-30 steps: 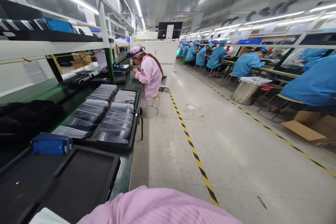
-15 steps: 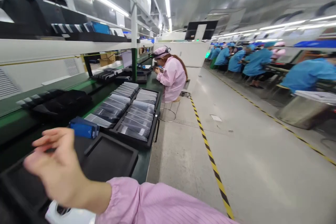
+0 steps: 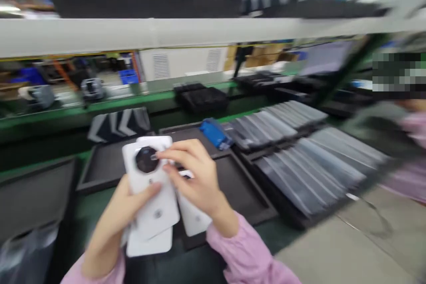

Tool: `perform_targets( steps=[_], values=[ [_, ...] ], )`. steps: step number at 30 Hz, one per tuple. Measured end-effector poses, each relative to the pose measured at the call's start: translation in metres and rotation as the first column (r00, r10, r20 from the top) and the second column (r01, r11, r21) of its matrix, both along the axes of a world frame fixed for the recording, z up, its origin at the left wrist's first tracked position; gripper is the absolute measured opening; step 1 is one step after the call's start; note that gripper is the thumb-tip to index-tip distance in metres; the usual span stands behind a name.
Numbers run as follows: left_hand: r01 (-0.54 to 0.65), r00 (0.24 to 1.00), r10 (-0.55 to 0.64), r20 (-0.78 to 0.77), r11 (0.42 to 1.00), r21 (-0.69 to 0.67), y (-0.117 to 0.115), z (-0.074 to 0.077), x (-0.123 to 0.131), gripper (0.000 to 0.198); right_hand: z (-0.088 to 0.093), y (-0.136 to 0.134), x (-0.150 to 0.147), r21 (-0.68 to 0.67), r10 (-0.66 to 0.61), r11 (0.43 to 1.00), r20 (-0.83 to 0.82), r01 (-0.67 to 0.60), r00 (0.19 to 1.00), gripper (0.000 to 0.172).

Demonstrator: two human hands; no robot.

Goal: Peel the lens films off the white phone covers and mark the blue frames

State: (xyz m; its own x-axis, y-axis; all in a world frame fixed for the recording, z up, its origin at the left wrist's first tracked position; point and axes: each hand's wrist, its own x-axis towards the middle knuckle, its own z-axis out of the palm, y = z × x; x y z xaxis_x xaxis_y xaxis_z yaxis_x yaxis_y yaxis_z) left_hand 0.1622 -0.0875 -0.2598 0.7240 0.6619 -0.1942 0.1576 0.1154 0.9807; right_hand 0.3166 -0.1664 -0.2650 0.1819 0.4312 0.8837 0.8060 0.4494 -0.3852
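My left hand (image 3: 116, 217) grips a small stack of white phone back covers (image 3: 151, 195), the top one showing a round black camera ring. My right hand (image 3: 195, 177) rests on the same stack, its fingers curled over the top cover near the ring, with another white cover (image 3: 193, 219) under it. Both hands hover above black trays (image 3: 239, 195) on the green workbench. The picture is smeared by motion.
Black trays of overlapping bagged parts (image 3: 299, 159) lie to the right, with a blue box (image 3: 214, 133) behind my hands. A white shelf rail (image 3: 199, 31) runs overhead. A co-worker's pink sleeve (image 3: 406, 155) shows at far right. Floor lies at lower right.
The view swung left from the aisle to the bench. Both hands came into view and now hold the white covers; earlier only my right hand showed, open and with nothing in it.
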Motion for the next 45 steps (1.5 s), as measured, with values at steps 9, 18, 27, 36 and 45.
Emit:
perform_targets(
  steps=[9, 18, 27, 36, 45],
  values=[
    [0.206, 0.974, -0.161, -0.158, 0.920, 0.334, 0.010, -0.011, -0.001, 0.024, -0.013, 0.009, 0.011, -0.021, -0.098, 0.994, 0.248, 0.107, 0.964, 0.021],
    [0.261, 0.959, -0.156, -0.234, 0.806, 0.531, 0.007, -0.004, -0.001, 0.014, -0.009, 0.003, 0.015, -0.109, -0.012, 0.993, 0.211, 0.036, 0.977, 0.013],
    [0.336, 0.935, -0.185, -0.304, 0.739, 0.584, 0.006, -0.002, -0.005, 0.007, -0.009, 0.001, 0.018, -0.194, 0.071, 0.979, 0.083, -0.054, 0.994, 0.014],
    [0.226, 0.971, -0.160, -0.180, 0.864, 0.451, 0.003, -0.003, -0.004, 0.018, -0.007, 0.005, 0.011, 0.018, -0.048, 0.999, 0.183, 0.045, 0.982, 0.014],
    [0.181, 0.948, -0.112, 0.299, 0.960, -0.215, 0.005, -0.020, -0.007, 0.045, -0.013, 0.012, 0.009, 0.313, -0.032, 0.950, 0.141, -0.014, 0.989, 0.017]
  ],
)
